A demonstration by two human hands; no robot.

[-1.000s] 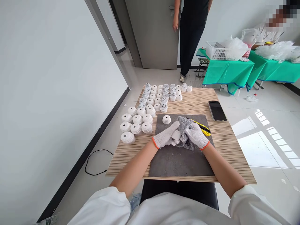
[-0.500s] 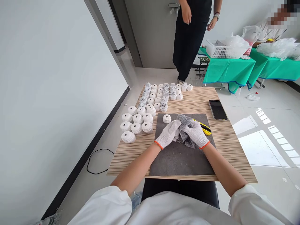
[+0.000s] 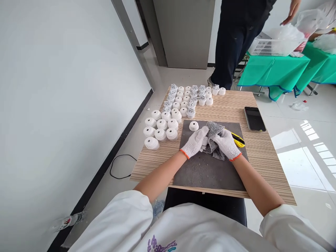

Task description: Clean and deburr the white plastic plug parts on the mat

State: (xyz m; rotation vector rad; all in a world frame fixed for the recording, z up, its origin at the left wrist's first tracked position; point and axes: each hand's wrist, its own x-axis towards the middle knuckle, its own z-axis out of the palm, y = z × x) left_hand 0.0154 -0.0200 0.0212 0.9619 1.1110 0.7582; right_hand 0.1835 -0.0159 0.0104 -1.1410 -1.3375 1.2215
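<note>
Two gloved hands: left [image 3: 194, 141], right [image 3: 227, 145]. One cloth [image 3: 214, 140], one knife [image 3: 237, 139], one phone [image 3: 254, 118], one mat [image 3: 207, 171]. White caps [image 3: 172, 115]: too many and too small to count surely.

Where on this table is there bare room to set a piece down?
Free: the near half of the grey mat, below both gloved hands, and the striped wood between the phone and the table's right edge. Crowded: the far-left corner, packed with white round parts, and the mat's top, taken by the cloth and yellow knife.
</note>
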